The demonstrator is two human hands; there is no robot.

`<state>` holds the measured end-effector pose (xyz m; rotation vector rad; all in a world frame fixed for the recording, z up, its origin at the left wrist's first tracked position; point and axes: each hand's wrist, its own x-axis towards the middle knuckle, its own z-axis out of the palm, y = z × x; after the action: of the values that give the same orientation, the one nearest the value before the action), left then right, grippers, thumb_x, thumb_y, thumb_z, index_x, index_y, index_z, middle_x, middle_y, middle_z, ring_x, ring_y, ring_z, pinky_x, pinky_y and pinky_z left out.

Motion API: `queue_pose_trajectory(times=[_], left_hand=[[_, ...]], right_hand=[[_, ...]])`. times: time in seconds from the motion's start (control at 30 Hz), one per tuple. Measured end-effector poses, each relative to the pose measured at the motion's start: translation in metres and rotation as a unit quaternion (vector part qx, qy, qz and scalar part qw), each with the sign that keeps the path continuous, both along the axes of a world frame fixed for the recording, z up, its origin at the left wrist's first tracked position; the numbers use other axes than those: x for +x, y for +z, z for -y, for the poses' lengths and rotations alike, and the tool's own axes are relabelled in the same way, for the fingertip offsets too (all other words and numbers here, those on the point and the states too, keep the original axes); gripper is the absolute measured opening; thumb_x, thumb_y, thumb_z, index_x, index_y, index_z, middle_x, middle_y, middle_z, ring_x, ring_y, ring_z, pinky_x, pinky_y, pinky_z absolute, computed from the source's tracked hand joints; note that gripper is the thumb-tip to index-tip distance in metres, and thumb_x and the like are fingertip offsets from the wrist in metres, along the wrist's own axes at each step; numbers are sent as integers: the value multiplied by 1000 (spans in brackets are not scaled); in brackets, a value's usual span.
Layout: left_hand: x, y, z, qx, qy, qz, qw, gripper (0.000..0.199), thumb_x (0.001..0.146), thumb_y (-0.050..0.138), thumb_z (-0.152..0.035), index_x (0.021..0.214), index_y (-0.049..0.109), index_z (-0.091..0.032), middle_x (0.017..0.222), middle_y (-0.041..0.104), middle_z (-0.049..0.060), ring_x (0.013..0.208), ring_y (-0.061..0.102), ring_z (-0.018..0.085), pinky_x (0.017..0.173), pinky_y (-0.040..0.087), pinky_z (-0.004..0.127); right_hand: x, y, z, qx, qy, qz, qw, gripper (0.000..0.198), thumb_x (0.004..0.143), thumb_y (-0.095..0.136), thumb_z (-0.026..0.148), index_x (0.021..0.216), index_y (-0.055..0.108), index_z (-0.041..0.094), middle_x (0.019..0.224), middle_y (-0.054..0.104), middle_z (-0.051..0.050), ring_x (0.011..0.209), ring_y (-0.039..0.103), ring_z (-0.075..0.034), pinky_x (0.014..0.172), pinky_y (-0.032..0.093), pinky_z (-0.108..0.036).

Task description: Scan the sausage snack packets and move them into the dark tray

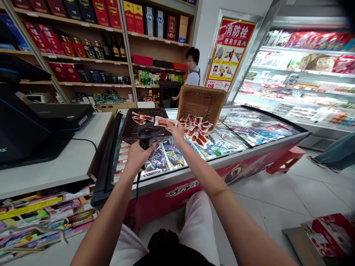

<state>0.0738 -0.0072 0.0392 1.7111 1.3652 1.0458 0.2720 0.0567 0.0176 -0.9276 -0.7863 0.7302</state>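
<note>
My left hand [140,155] is wrapped round the grip of a black barcode scanner [148,133], whose cord hangs down in front of the freezer. Between the fingers of my right hand [176,131] is a sausage in a clear and white packet [163,122], held over the right side of a dark brown woven basket [129,127]. A few more packed sausages [142,117] lie in that basket. Beside it a light tan basket [202,98] is tipped on its side, and a pile of packed sausages [198,131] spills from its mouth onto the freezer's glass lid.
Both baskets rest on a chest freezer [233,170] full of ice-cream packs. A white counter [55,147] with a checkout machine [27,122] adjoins on the left. Behind stands a person [193,75] near shelves; a red stool [288,159] is at the right.
</note>
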Motion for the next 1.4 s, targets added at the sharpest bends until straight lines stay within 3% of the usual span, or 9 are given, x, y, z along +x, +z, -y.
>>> queue_pose_trajectory(times=[0.17,0.33,0.67,0.93,1.1,1.4], left_hand=[[8,-1,5,6,-5,20,1000,36,68,74,-50,82,60,-20,57,60,0,48,58,18,48,45,28],[11,-1,9,8,-16,12,1000,35,68,73,-50,80,58,-21,54,57,0,49,56,18,48,43,28],[14,-1,11,35,-12,-47,998,35,71,69,-54,77,56,-23,54,59,1,50,56,20,52,41,30],[19,1,23,5,-29,-72,997,33,72,69,-52,75,55,-23,55,60,1,51,59,20,53,41,30],[24,-2,22,12,-20,-67,998,32,73,69,-51,81,58,-22,57,61,1,57,63,23,55,44,30],[33,-5,24,-2,-28,-66,997,36,74,72,-53,83,60,-20,58,63,1,54,60,20,52,42,29]], right_hand=[[5,-13,28,29,-90,91,991,47,75,76,60,97,65,20,97,74,-4,94,68,-19,90,57,-34],[10,-14,47,42,-106,122,986,48,78,73,63,97,64,20,94,72,-5,87,66,-19,83,55,-32],[16,-22,52,46,-115,89,988,49,76,76,61,99,63,20,96,72,-5,88,67,-19,86,57,-33],[20,-20,75,73,-106,77,989,38,81,75,55,101,65,24,119,74,-9,112,68,-23,96,59,-39],[21,-23,83,78,-101,57,990,39,78,78,53,100,64,25,119,74,-8,119,67,-23,103,58,-41],[24,-40,78,53,-153,39,986,50,76,77,60,105,65,22,107,74,-8,105,70,-22,97,58,-39]])
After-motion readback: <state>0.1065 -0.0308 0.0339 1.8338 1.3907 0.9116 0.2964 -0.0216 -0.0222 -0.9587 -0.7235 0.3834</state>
